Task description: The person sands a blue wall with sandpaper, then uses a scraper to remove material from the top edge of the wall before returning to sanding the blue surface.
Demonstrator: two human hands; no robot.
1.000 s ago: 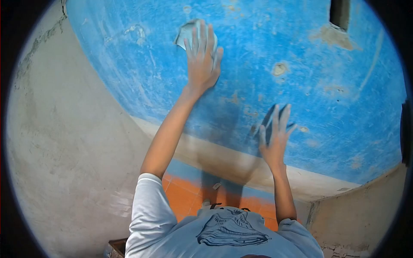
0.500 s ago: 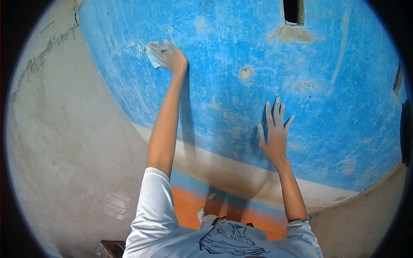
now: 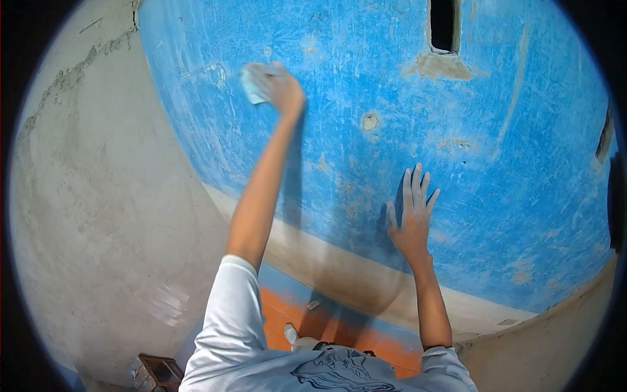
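My left hand [image 3: 281, 88] presses a pale, flat sheet that looks like sandpaper [image 3: 253, 87] against the blue wall [image 3: 353, 85], at the upper left. Motion blurs the hand and the sheet slightly. Whitish scuffs mark the paint around them. Lower and to the right, my right hand [image 3: 413, 215] lies against the same wall with its fingers spread and holds nothing. Pale dust coats its fingers. Both arms are stretched out ahead of me.
A bare grey wall [image 3: 98, 196] meets the blue one at the left. A dark slot [image 3: 444, 26] opens at the top right, near a small patched hole [image 3: 370, 122]. A framed object [image 3: 160, 371] stands low at left. Orange flooring [image 3: 281, 320] lies below.
My left hand has shifted a little to the right with the sheet across the wall. The right hand stays on the wall. My view has tilted slightly.
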